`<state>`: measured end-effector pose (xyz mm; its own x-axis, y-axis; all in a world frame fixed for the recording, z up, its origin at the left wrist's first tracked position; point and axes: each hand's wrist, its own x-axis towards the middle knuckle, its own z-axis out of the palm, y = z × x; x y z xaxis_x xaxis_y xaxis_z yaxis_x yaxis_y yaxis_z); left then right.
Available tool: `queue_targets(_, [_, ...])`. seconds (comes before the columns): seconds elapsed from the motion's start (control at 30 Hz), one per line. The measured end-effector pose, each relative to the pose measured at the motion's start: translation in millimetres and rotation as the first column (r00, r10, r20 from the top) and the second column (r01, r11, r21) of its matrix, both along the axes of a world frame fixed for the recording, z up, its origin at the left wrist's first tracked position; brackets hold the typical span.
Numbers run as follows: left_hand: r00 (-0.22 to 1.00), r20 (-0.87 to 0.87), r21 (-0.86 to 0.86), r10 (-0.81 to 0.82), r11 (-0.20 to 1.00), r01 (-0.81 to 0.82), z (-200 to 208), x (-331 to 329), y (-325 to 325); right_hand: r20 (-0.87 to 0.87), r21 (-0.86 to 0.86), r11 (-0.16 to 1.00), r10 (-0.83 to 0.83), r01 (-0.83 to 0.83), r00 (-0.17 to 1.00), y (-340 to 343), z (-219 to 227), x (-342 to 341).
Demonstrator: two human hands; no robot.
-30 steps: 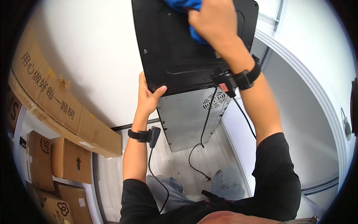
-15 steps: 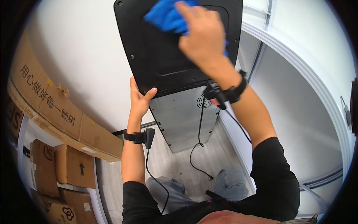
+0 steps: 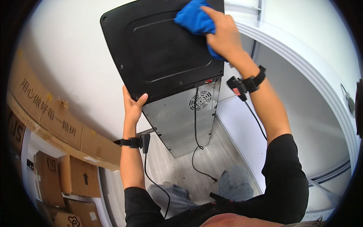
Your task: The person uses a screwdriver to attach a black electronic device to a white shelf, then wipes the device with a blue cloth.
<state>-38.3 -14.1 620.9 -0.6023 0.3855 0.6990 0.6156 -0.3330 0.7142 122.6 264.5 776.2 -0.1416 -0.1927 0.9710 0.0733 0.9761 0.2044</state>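
Observation:
A tall appliance with a black rounded top panel (image 3: pixel 162 49) and a bare grey metal back (image 3: pixel 176 123) stands in front of me. My right hand (image 3: pixel 227 39) grips a crumpled blue cloth (image 3: pixel 194 17) and presses it on the top panel near its far right edge. At the panel's near left corner, my left hand (image 3: pixel 133 108) clasps the rim, thumb on top; its other fingers are mostly hidden. A round slotted vent (image 3: pixel 200 101) sits high on the metal back. Beside it hangs a black power cord (image 3: pixel 195 130), its plug lying on the floor.
Cardboard boxes (image 3: pixel 81 176) fill a shelf at the lower left, beneath a long carton (image 3: pixel 64 117). A white wall (image 3: pixel 75 49) rises behind. To the right runs a white-framed panel (image 3: pixel 302 94). Cables trail from the black straps on both my wrists.
My right hand and the blue cloth have slid right across the top panel. The appliance's top has shifted left in view, and my left hand still clasps its corner.

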Motion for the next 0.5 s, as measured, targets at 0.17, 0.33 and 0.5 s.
queue_targets(0.17, [0.998,0.059,0.015,-0.015,1.000,0.014,0.4,-1.8,1.7,0.006,-0.020,0.999,0.035,-0.035,0.999,-9.7,-33.6,5.6])
queue_targets(0.33, [1.000,0.030,-0.027,-0.009,1.000,0.010,-1.5,-2.7,5.0,0.021,0.094,0.992,0.084,-0.085,0.996,-47.6,-48.6,-22.6])
queue_targets(0.5, [1.000,0.011,-0.056,0.017,0.998,-0.016,-7.1,-8.3,-6.2,0.212,-0.055,0.989,0.147,-0.138,0.966,-122.1,-23.6,-36.3])
